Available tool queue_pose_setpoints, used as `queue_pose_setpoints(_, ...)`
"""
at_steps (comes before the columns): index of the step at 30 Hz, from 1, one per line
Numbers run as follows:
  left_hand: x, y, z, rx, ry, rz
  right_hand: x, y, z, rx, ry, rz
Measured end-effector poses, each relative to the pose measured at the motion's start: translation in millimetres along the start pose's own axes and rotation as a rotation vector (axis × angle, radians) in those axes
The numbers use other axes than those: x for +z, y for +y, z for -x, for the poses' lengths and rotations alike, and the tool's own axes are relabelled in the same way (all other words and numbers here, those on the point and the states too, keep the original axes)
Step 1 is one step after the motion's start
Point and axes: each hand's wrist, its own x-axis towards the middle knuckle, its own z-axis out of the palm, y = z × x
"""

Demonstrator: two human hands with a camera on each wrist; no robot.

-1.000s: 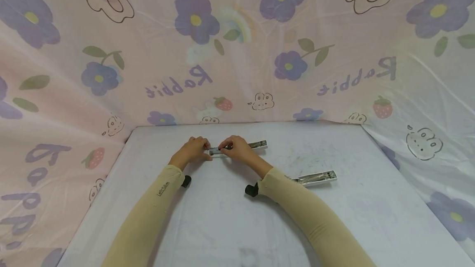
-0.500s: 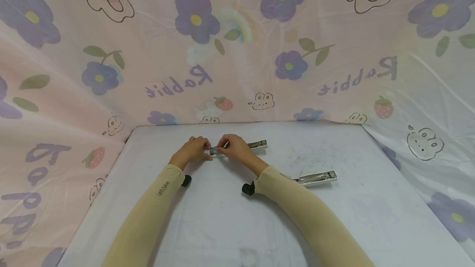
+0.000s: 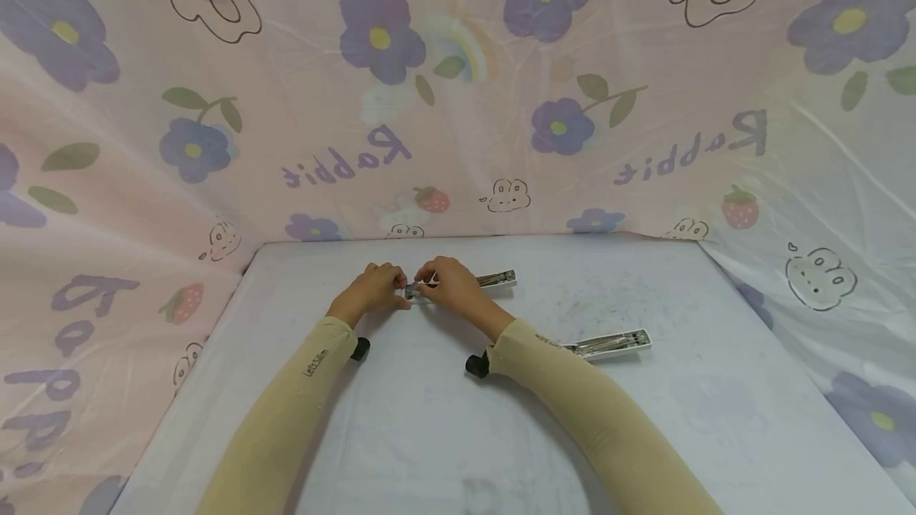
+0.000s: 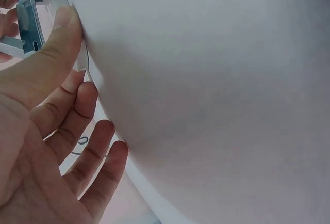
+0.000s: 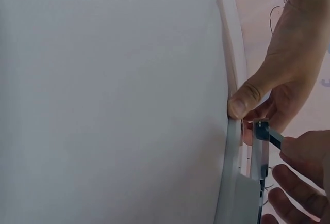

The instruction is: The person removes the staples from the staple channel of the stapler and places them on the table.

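Note:
A long, narrow white channel (image 3: 498,280) with metal strips inside lies near the back of the table. My left hand (image 3: 374,287) holds its left end; in the left wrist view the thumb is on one side and the fingers are on the other. My right hand (image 3: 454,286) is above the same end, its palm hiding the middle of the channel. Thumb and fingers of that hand pinch a small flat metal lever (image 5: 276,140), raised at an angle from the metal bracket (image 4: 30,25) at the channel's end.
A second white channel with metal strips (image 3: 614,343) lies to the right, partly hidden by the right sleeve (image 3: 572,372). Black wrist cameras (image 3: 361,349) hang under both forearms. Printed curtains (image 3: 458,102) enclose the white table (image 3: 429,435) at the back and sides.
The right hand has shifted slightly left and up, and the metal lever now stands raised from the channel. The left hand has stayed in place.

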Motion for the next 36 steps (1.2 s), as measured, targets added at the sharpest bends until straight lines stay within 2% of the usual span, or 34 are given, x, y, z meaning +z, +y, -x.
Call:
queue_pose_setpoints(10, 3.0, -3.5, -4.6, 0.001, 0.014, 0.004, -7.4, 1.8, 6.9, -0.032, 0.044, -0.078)
queue_pose_setpoints(16, 3.4, -3.5, -5.5, 0.002, 0.011, -0.007, -10.2, 0.6, 15.9, -0.041, 0.044, -0.147)
queue_pose_setpoints(25, 5.8, -4.5, -3.3, 0.004, 0.017, -0.010, -11.4, -0.6, 31.4, -0.025, 0.003, -0.219)
queue_pose_setpoints(36, 4.7, -3.2, -1.8, 0.016, 0.031, -0.012, -5.0, -1.2, 43.8, 0.005, -0.063, -0.186)
